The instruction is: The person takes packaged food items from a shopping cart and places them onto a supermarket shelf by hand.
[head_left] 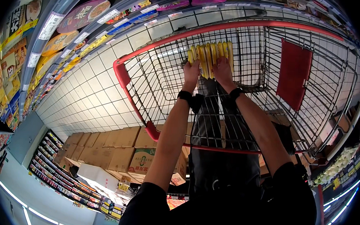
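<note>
A row of slim yellow packs (208,58), side by side like a bundle, is gripped at both ends of its near side. I cannot make out what they contain. My left hand (192,73) is closed on the left part of the bundle, and my right hand (223,72) is closed on the right part. Both arms reach over the near red rim of a wire shopping cart (194,147). The bundle is within the outline of the cart's basket; whether it touches the wires below is unclear. Dark bands circle both wrists.
A red panel (293,74) hangs at the cart's right end. Shelves with packaged food (83,16) run along the left and far side. Stacked cardboard boxes (118,152) stand at the lower left, on the near side. Pale tiles (90,90) cover the floor between.
</note>
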